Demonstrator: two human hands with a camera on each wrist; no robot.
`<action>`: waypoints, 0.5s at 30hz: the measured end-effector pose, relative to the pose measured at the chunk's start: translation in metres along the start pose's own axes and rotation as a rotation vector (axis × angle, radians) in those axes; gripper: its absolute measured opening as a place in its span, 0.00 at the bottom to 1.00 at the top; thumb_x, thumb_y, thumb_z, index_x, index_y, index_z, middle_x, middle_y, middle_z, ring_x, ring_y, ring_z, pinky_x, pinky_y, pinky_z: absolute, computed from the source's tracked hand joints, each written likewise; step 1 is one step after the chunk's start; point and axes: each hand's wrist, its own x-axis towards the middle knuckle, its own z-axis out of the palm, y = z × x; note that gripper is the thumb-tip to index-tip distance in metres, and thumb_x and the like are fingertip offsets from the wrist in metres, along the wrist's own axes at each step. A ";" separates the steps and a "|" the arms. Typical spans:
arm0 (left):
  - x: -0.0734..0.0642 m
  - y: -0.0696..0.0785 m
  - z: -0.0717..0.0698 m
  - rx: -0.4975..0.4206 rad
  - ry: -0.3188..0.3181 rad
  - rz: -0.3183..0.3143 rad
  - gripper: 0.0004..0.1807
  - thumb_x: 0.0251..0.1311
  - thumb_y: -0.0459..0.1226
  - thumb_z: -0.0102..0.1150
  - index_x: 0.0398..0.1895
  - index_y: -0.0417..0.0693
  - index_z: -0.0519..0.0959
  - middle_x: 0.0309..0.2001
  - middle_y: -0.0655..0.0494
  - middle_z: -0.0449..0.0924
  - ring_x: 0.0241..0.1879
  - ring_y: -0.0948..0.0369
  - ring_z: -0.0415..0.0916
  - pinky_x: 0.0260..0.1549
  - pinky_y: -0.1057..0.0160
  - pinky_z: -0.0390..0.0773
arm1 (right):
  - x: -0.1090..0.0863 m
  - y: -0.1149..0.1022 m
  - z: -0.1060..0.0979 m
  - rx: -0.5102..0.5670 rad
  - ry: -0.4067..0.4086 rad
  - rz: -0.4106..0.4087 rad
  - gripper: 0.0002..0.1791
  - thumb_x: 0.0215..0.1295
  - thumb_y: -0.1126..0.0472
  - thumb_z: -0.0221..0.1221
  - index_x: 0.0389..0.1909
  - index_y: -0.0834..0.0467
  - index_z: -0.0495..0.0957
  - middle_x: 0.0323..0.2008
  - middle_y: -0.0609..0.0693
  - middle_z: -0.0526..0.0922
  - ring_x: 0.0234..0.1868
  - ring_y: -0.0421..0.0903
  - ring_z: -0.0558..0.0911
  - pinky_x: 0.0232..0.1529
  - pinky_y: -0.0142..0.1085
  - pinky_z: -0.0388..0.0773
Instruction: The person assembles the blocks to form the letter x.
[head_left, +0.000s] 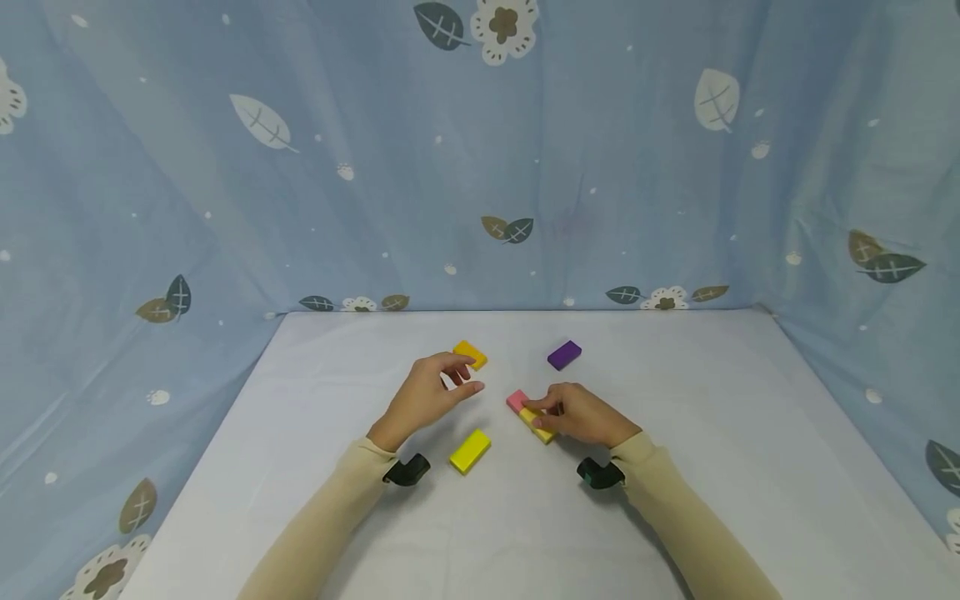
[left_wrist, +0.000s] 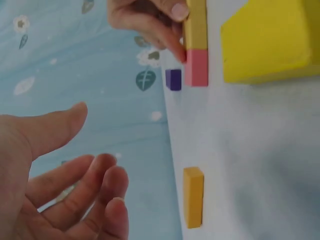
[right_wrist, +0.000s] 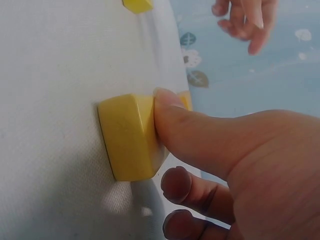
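Observation:
My right hand (head_left: 585, 414) pinches a pale yellow block (right_wrist: 125, 140), its thumb along one side. The far end of that block meets a small pink block (head_left: 517, 401), so the two form one straight row on the table; the left wrist view shows the pink block (left_wrist: 196, 68) end to end with it. Above the table, my left hand (head_left: 427, 390) holds nothing, its thumb and fingers apart and loosely bent. An orange-yellow block (head_left: 472, 353) lies just beyond its fingertips in the head view. Nearer my body, a bright yellow block (head_left: 471, 452) lies between the two forearms.
A purple block (head_left: 565, 355) lies farther back, right of centre. The white-covered table (head_left: 675, 517) ends at a blue patterned curtain (head_left: 390, 150) behind and at both sides. Dark wrist cameras (head_left: 600, 473) sit under each wrist.

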 end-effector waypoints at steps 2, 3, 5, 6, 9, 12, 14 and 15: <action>-0.007 0.002 -0.001 0.003 0.000 -0.030 0.23 0.60 0.46 0.74 0.56 0.48 0.85 0.40 0.56 0.86 0.38 0.60 0.80 0.36 0.64 0.78 | 0.000 -0.001 0.000 0.003 -0.001 -0.006 0.21 0.67 0.60 0.68 0.60 0.59 0.83 0.27 0.48 0.74 0.28 0.43 0.67 0.26 0.28 0.60; -0.010 0.002 -0.001 0.005 -0.002 -0.042 0.23 0.60 0.46 0.74 0.56 0.47 0.85 0.40 0.55 0.86 0.39 0.59 0.80 0.36 0.64 0.78 | 0.000 -0.001 0.000 0.002 0.001 -0.009 0.21 0.67 0.60 0.68 0.60 0.60 0.83 0.27 0.49 0.74 0.28 0.43 0.67 0.26 0.28 0.60; -0.015 0.003 -0.001 0.005 -0.007 -0.056 0.24 0.60 0.46 0.74 0.57 0.45 0.85 0.41 0.54 0.86 0.40 0.57 0.80 0.37 0.63 0.78 | 0.000 -0.001 0.000 0.004 0.005 -0.006 0.21 0.67 0.61 0.68 0.60 0.59 0.83 0.27 0.49 0.74 0.28 0.43 0.67 0.25 0.28 0.60; -0.018 0.004 0.000 0.004 -0.010 -0.058 0.24 0.60 0.46 0.74 0.57 0.45 0.84 0.41 0.53 0.86 0.41 0.57 0.80 0.37 0.63 0.78 | 0.000 -0.001 0.000 0.004 0.008 -0.005 0.21 0.67 0.61 0.68 0.60 0.59 0.83 0.27 0.49 0.74 0.28 0.43 0.67 0.25 0.28 0.60; -0.024 0.002 0.002 0.007 -0.020 -0.065 0.25 0.60 0.46 0.74 0.56 0.42 0.84 0.41 0.53 0.86 0.41 0.57 0.80 0.37 0.64 0.78 | -0.001 -0.002 0.000 0.005 0.014 -0.003 0.22 0.66 0.61 0.69 0.60 0.60 0.83 0.27 0.50 0.75 0.27 0.43 0.67 0.25 0.28 0.60; -0.032 -0.001 0.006 0.019 -0.035 -0.067 0.24 0.60 0.45 0.74 0.55 0.41 0.85 0.40 0.52 0.86 0.40 0.60 0.80 0.37 0.64 0.78 | -0.001 -0.003 0.000 0.005 0.015 0.010 0.22 0.65 0.61 0.69 0.60 0.59 0.83 0.26 0.50 0.75 0.27 0.44 0.67 0.25 0.28 0.60; -0.036 -0.003 0.008 0.028 -0.049 -0.070 0.24 0.60 0.45 0.74 0.55 0.41 0.85 0.40 0.52 0.86 0.39 0.61 0.79 0.38 0.64 0.78 | -0.001 -0.003 0.000 0.004 0.017 0.015 0.22 0.66 0.61 0.69 0.60 0.59 0.83 0.26 0.49 0.74 0.27 0.43 0.67 0.25 0.28 0.60; -0.038 -0.004 0.009 0.032 -0.056 -0.071 0.24 0.60 0.45 0.74 0.54 0.41 0.85 0.40 0.52 0.86 0.39 0.61 0.79 0.38 0.64 0.78 | 0.000 -0.003 0.000 0.001 0.018 0.014 0.22 0.66 0.61 0.69 0.60 0.59 0.83 0.26 0.49 0.74 0.27 0.43 0.67 0.25 0.28 0.60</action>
